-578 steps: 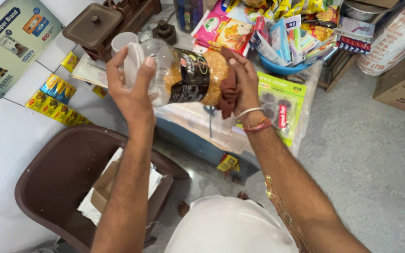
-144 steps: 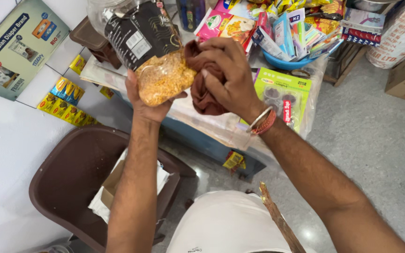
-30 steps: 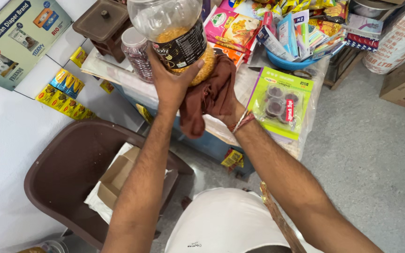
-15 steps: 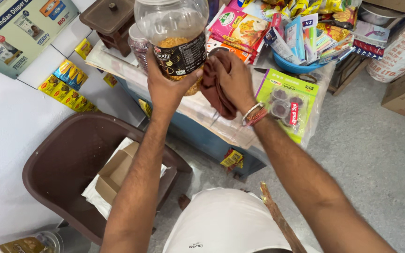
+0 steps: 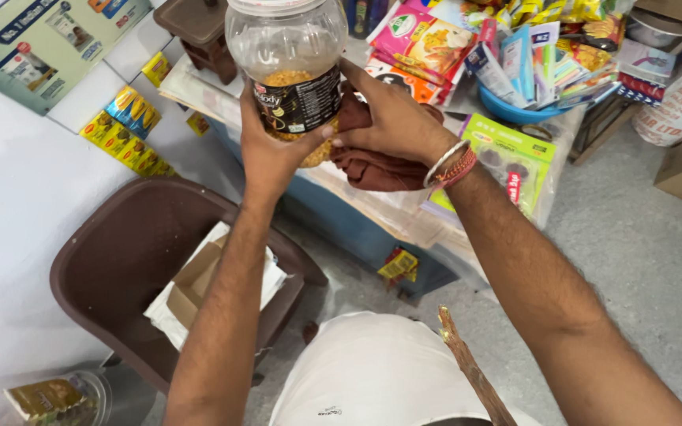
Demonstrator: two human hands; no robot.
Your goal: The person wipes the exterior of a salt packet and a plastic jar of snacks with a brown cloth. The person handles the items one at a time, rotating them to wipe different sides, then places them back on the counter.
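Up close, I see my left hand (image 5: 274,154) wrapped around the lower part of a clear plastic jar (image 5: 287,67), fingers and thumb curled tight against its dark label. I hold the jar upright, lifted above the counter (image 5: 372,229), near the top middle of the view. It holds a yellow-orange snack that fills only its lower part; the upper part is see-through. My right hand (image 5: 392,122) presses a brown cloth (image 5: 372,162) against the jar's right side, fingers closed over the bunched fabric, with the fingertips touching the jar beside my left thumb. The cloth hangs below that hand in folds. Bangles and a red thread (image 5: 453,164) circle my right wrist. Behind the jar, the counter is crowded: a pink snack packet (image 5: 424,43), a blue bowl (image 5: 515,110) stuffed with small sachets, and a green blister pack (image 5: 515,162) lying just right of my wrist. A small brown box (image 5: 199,31) stands to the jar's left. Lower left, a brown plastic chair (image 5: 120,260) holds a folded cardboard piece (image 5: 199,276) on white paper. Yellow packets (image 5: 124,130) hang on the white wall at left. Another jar (image 5: 49,398) shows blurred in the bottom left corner. My white-clothed lap (image 5: 372,379) fills the bottom middle.
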